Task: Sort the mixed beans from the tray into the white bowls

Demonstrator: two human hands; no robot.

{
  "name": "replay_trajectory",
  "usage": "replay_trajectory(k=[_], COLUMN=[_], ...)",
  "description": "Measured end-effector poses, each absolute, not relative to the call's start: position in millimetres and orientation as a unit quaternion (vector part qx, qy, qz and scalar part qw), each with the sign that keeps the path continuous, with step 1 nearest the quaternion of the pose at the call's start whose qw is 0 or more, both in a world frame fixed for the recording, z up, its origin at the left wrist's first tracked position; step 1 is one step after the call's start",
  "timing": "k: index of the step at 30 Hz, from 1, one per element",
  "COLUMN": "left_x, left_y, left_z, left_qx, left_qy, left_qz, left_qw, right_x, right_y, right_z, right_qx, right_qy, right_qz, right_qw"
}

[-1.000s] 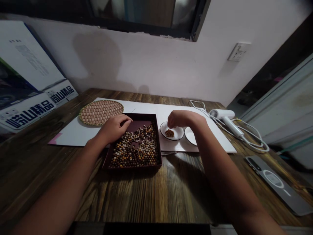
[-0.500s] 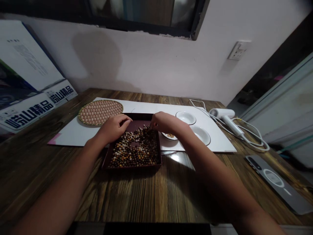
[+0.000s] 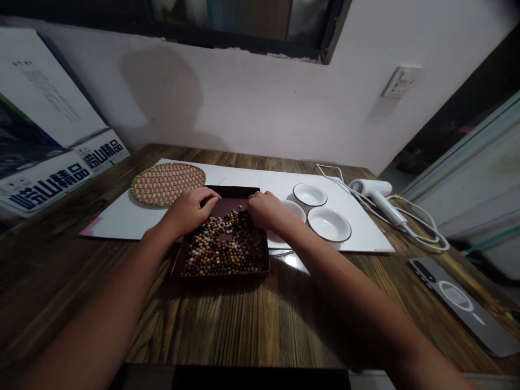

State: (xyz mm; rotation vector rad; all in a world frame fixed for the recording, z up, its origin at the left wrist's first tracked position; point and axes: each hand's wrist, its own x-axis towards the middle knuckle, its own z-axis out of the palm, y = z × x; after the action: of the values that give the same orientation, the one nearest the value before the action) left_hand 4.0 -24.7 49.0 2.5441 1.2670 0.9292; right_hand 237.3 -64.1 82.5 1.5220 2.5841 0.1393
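Close by on the worktop (image 3: 227, 325), small mixed-colour beads (image 3: 219, 257) lie in a shallow maroon box (image 3: 231, 205). The left hand (image 3: 192, 210) curls at its left wall, and the right hand (image 3: 266, 210) bends over its far right part; whether either pinches anything, I cannot tell. Such beads likely want a light fingertip pinch and a steady box. Beyond, to the right, sit white dishes (image 3: 328, 223).

Right hand (image 3: 266, 210) hid its fingertips; forearm (image 3: 345, 284) covered part of bowl (image 3: 298, 208) near tray's (image 3: 230, 205) right edge; carton (image 3: 52, 108) on worktop's (image 3: 223, 325) left got cut off.
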Motion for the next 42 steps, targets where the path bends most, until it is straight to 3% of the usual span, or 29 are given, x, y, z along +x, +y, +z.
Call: replay_trajectory(k=[7, 16, 21, 42], left_x=[4, 4, 4, 4], left_y=[-24, -24, -24, -24], left_z=[48, 48, 49, 49], left_qx=[0.851, 0.852, 0.854, 0.853], left_qy=[0.42, 0.416, 0.415, 0.419], left_qz=[0.308, 0.309, 0.305, 0.302], left_qw=[0.074, 0.076, 0.069, 0.071], right_x=[230, 216, 206, 198], right_y=[-69, -96, -101, -104], right_z=[104, 126, 125, 115], right_qx=[0.493, 0.42, 0.421, 0.4], right_qy=[0.866, 0.879, 0.874, 0.892], right_qz=[0.013, -0.197, -0.173, -0.12], right_qw=[0.083, 0.113, 0.171, 0.173])
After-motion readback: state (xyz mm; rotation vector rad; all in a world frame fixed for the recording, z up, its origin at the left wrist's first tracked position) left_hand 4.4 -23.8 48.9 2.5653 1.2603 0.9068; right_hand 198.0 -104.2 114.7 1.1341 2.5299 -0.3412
